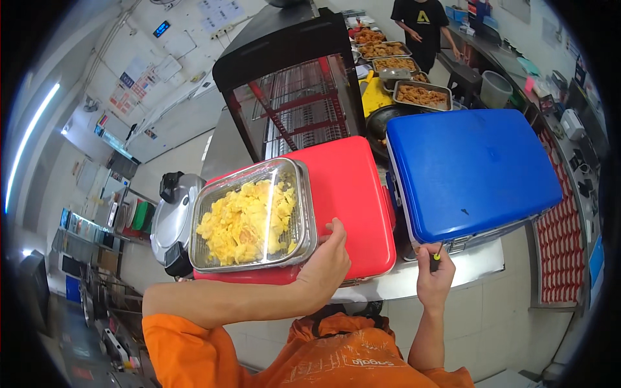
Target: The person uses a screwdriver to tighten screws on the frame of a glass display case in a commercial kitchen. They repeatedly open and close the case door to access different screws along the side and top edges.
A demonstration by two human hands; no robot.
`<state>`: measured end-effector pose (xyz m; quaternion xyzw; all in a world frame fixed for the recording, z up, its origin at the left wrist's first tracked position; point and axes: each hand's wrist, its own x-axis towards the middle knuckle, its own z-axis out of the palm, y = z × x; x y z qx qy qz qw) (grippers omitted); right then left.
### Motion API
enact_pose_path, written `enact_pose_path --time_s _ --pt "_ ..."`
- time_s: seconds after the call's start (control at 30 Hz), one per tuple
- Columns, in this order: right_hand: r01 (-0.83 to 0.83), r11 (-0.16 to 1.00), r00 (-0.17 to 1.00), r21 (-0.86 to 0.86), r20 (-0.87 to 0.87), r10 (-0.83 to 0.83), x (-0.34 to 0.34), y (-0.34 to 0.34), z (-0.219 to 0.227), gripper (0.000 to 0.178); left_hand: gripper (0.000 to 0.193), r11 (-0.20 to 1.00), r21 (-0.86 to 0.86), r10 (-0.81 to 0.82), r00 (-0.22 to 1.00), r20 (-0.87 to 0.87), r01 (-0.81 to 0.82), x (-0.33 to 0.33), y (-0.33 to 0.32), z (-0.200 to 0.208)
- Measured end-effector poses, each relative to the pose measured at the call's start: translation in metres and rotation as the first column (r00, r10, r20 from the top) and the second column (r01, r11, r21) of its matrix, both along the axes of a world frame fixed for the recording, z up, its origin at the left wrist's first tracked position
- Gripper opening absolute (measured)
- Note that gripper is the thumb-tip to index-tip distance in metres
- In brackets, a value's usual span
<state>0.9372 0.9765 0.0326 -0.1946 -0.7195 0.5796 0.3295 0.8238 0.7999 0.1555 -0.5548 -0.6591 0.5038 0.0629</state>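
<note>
The left hand [326, 262] rests at the near right corner of a steel tray [253, 215] heaped with yellow scrambled egg, its fingers pressed together against the tray's rim and the thumb raised. The tray sits on the left part of a red cooler lid [352, 194], which lies on the steel desk [414, 275]. Just right of it stands a blue cooler [472, 171], lid shut. The right hand [435, 275] is at the near edge of the blue cooler, fingers pinching a small tool with a yellow and black handle [436, 257] that points up at the cooler's latch. Left of the tray stands a silver rice cooker [173, 220]. Farther off is a glass-fronted warming cabinet [291, 97], with trays of fried food [422, 95] to its right and another person [422, 26] beyond them.
</note>
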Motion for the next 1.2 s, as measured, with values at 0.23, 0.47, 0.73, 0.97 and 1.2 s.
enact_pose_path --time_s 0.23,0.47,0.73,0.97,1.2 --pt "-0.014 0.999 0.998 -0.032 -0.057 0.012 0.002 -0.007 0.013 0.009 0.016 0.768 0.521 0.06 0.853 0.518 -0.371 -0.004 -0.023 0.02" --pt "-0.175 0.982 0.96 -0.077 -0.236 0.152 -0.012 -0.043 0.052 0.007 0.016 0.047 0.358 -0.12 0.35 0.929 -0.933 -0.008 -0.121 0.05" --pt "-0.402 0.898 0.899 0.179 -0.109 0.424 -0.103 -0.096 0.151 0.013 0.02 -0.29 0.512 -0.303 0.585 0.752 -0.809 -0.148 -0.28 0.105" --pt "-0.25 0.849 0.961 0.465 0.016 0.275 -0.225 -0.182 0.191 0.016 0.017 -0.508 0.495 -0.418 0.704 0.574 -0.705 -0.184 -0.368 0.047" --pt "-0.403 0.63 0.904 0.664 0.396 0.161 -0.341 -0.228 0.189 0.016 0.012 -0.481 0.29 -0.502 0.531 0.683 -0.827 -0.184 -0.398 -0.031"
